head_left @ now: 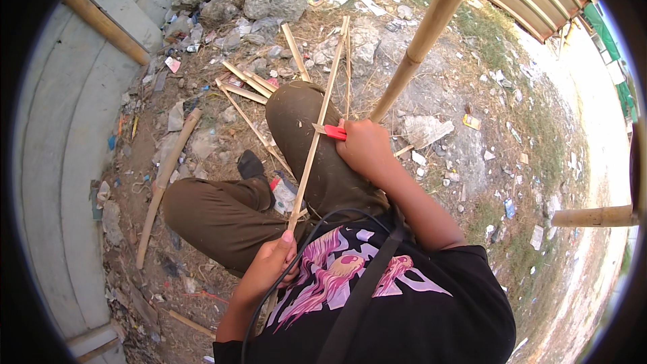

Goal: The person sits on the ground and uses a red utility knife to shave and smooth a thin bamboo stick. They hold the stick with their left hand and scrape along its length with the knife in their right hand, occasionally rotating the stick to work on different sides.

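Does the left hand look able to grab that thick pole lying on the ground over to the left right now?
Probably not without shifting: the left hand is holding a long thin strip, and the bent left leg lies between it and the thick pole.

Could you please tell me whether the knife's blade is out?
Out: the blade shows beyond the red handle, at the strip.

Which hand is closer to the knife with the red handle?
Right. The right hand grips the red-handled knife; the left hand is farther off, holding the lower end of the pale strip.
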The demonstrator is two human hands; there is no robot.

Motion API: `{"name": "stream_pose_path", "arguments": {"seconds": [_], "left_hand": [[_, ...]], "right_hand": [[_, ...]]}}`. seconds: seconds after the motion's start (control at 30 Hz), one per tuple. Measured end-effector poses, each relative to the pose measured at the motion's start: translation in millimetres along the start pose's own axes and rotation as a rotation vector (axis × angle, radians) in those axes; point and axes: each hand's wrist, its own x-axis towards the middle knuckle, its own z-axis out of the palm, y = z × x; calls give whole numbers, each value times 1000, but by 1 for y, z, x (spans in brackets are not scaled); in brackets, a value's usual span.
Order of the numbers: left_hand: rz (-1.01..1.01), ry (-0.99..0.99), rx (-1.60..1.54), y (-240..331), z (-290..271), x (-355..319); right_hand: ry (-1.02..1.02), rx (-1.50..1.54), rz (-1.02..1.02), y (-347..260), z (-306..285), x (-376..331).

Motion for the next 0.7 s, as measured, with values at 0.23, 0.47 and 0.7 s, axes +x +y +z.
{"name": "stream_pose_path", "arguments": {"seconds": [0.23, 0.47, 0.7], "left_hand": [[-48, 27, 22, -4, 4, -20], [-110, 48, 26, -4, 6, -29], [-94, 92, 9, -10, 12, -31]], "right_hand": [[3, -40, -24, -11, 4, 0], [121, -27, -5, -17, 8, -7], [261, 6, -29, -12, 16, -8]]}}
